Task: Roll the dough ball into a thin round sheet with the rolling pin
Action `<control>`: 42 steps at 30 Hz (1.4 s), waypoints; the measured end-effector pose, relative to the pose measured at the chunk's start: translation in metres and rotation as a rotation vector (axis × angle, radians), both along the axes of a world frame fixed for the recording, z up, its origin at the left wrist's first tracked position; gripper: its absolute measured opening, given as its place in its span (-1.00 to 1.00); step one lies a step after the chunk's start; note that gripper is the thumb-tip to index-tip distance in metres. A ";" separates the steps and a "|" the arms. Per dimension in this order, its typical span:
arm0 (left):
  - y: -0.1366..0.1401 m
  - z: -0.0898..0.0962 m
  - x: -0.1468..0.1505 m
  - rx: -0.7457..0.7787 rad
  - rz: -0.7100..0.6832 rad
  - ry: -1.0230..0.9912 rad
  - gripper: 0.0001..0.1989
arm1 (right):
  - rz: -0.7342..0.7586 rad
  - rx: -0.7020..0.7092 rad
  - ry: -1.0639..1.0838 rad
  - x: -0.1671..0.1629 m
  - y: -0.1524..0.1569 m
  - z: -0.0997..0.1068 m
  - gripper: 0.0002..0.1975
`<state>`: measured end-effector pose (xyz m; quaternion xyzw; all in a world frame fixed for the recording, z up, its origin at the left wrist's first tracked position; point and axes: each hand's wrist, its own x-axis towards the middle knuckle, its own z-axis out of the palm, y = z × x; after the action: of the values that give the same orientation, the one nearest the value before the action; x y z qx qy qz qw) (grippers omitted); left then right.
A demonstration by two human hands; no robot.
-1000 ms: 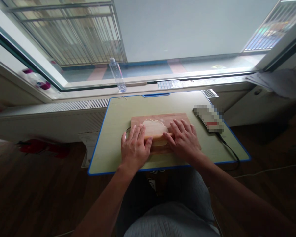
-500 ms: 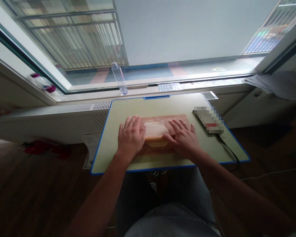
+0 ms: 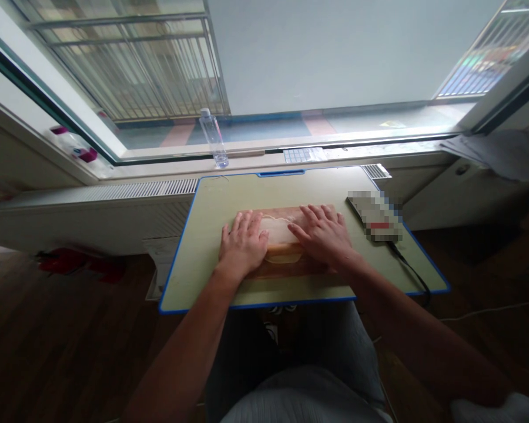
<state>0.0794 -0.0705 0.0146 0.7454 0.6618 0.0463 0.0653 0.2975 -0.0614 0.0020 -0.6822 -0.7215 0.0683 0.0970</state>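
A wooden rolling pin (image 3: 283,250) lies crosswise over a thin, flattened sheet of dough (image 3: 277,229) on a wooden board (image 3: 286,270). The dough's edge is wavy at the far side, and a strip of it shows on the near side of the pin. My left hand (image 3: 244,242) lies palm down over the pin's left end, fingers stretched forward. Over the right end rests my right hand (image 3: 324,234), also flat, its thumb pointing inward above the dough. Both palms hide the pin's ends.
The board sits on a pale table (image 3: 194,264) with a blue rim. A blurred-out device (image 3: 374,217) with a black cable (image 3: 408,270) lies at the right. On the windowsill stand a clear bottle (image 3: 214,140) and a purple-capped bottle (image 3: 74,144). Papers (image 3: 489,154) lie at far right.
My left hand has shifted slightly right, and my right hand slightly forward and left, so the two are closer together. The pin remains under both, nearly in place.
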 end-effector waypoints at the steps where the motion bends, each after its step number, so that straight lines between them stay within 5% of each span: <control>1: 0.002 0.001 0.000 -0.011 0.001 -0.006 -0.34 | -0.002 -0.012 0.003 0.000 0.001 0.000 -0.15; 12: 0.033 -0.001 -0.003 -0.107 0.014 -0.017 -0.28 | -0.009 -0.058 0.000 -0.001 0.028 0.003 -0.12; 29: 0.076 -0.004 -0.005 0.052 0.049 -0.052 -0.48 | -0.023 0.007 0.040 -0.002 0.068 -0.003 -0.32; 42: 0.079 -0.005 -0.005 0.043 0.038 -0.063 -0.50 | -0.026 0.005 0.047 -0.002 0.071 -0.003 -0.29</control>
<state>0.0743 0.0087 0.0092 0.7320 0.6724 0.0854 0.0691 0.2956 0.0094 -0.0014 -0.6895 -0.7101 0.0813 0.1168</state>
